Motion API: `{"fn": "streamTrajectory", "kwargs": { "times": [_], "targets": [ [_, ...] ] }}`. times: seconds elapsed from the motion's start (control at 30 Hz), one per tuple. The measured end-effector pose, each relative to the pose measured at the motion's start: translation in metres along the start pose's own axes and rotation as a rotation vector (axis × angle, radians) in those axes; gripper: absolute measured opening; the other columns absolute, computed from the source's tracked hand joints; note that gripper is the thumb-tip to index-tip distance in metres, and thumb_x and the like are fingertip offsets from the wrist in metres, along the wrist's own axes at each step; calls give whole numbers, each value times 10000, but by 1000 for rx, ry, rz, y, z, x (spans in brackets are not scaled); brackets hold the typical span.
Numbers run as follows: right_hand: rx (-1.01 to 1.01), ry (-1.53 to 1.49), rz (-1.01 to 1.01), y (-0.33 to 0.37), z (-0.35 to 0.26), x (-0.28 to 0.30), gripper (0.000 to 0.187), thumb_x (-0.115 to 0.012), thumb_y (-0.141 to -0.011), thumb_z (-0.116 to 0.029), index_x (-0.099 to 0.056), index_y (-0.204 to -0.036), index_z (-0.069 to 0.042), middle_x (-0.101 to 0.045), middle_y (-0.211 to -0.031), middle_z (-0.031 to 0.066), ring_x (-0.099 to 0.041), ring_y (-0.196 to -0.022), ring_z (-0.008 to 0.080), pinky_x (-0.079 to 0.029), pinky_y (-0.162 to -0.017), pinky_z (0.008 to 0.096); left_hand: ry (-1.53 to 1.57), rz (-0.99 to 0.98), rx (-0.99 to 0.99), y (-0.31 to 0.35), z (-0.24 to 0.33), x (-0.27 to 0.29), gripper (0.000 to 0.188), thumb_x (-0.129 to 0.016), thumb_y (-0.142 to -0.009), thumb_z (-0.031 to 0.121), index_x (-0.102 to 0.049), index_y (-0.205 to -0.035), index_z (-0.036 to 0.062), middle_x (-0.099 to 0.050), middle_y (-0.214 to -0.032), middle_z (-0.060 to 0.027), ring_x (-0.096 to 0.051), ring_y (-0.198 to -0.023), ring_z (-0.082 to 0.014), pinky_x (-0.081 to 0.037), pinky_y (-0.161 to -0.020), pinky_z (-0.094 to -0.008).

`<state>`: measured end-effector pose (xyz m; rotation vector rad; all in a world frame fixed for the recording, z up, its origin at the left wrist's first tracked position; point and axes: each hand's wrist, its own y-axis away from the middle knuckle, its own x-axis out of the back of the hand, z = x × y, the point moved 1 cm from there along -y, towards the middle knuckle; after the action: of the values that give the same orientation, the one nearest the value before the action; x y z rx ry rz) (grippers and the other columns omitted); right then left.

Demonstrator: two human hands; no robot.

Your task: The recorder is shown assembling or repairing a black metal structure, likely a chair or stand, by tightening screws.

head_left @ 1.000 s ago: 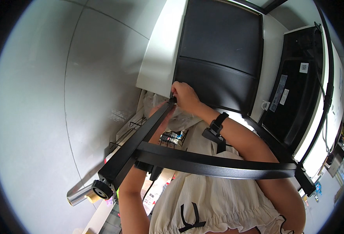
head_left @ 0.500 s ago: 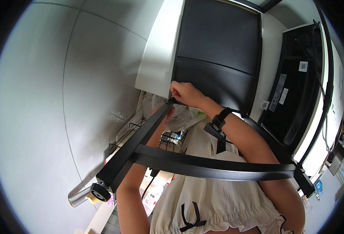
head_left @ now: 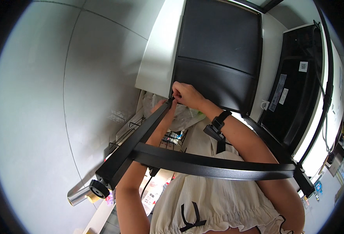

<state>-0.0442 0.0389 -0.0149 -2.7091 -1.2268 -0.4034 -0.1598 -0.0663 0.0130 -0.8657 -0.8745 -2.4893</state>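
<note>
A black metal frame, made of square bars, spans the view in front of my body. Its left bar runs from a black round foot up to a corner joint beside a large black panel. My left hand is closed round the upper end of that bar, partly hidden behind it. Right at the corner joint, my right hand has its fingers curled in a pinch. Whatever sits between those fingertips is too small and covered to make out.
White boards flank the black panel. At the right stands a black and white piece with labels and a hanging cable. Below the joint are a clear plastic bag and a black wire basket. Grey tiled surface fills the left.
My left hand has moved up to the corner joint, close to my right fingers. The right fingers have shifted slightly. The bar's foot end has turned a little.
</note>
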Motion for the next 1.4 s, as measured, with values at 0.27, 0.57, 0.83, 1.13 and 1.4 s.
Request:
{"fn": "streamTrajectory", "kwargs": {
  "times": [0.27,0.57,0.83,1.13,1.4],
  "targets": [
    [11,73,-24,-1,1,1,169,-598,-719,14,-456,-792,-40,-552,-693,141,-563,-682,327,-436,-581,390,9,-10,-44,-4,-17,-4,216,-631,-806,188,-624,-786,-27,-593,-586,-49,-549,-527,-92,-444,-511,-248],
    [-118,-7,98,1,-2,-5,145,-624,-727,-6,-492,-785,-27,-584,-717,149,-591,-714,326,-460,-609,385,21,-1,-130,-6,-16,-5,201,-637,-802,174,-619,-786,-26,-580,-576,-32,-534,-516,-85,-433,-502,-233],
    [-32,86,110,2,-1,-9,152,-621,-713,6,-494,-786,-30,-563,-682,140,-581,-678,319,-450,-589,393,68,-4,-94,-7,-23,-6,202,-649,-789,174,-601,-797,-21,-571,-575,-29,-532,-521,-81,-431,-502,-235],
    [-227,-160,197,3,-5,-9,126,-596,-732,21,-501,-803,-23,-596,-684,146,-615,-659,303,-479,-585,350,73,4,-103,-9,-32,-10,213,-649,-787,177,-594,-806,-29,-579,-592,-40,-544,-535,-85,-453,-521,-231],
    [-484,-345,265,2,-6,-11,75,-554,-746,17,-551,-821,11,-644,-731,143,-655,-704,231,-503,-647,332,55,-5,-104,-9,-27,-8,210,-643,-791,174,-606,-801,-32,-585,-587,-50,-550,-525,-89,-460,-516,-240]
  ]
}}
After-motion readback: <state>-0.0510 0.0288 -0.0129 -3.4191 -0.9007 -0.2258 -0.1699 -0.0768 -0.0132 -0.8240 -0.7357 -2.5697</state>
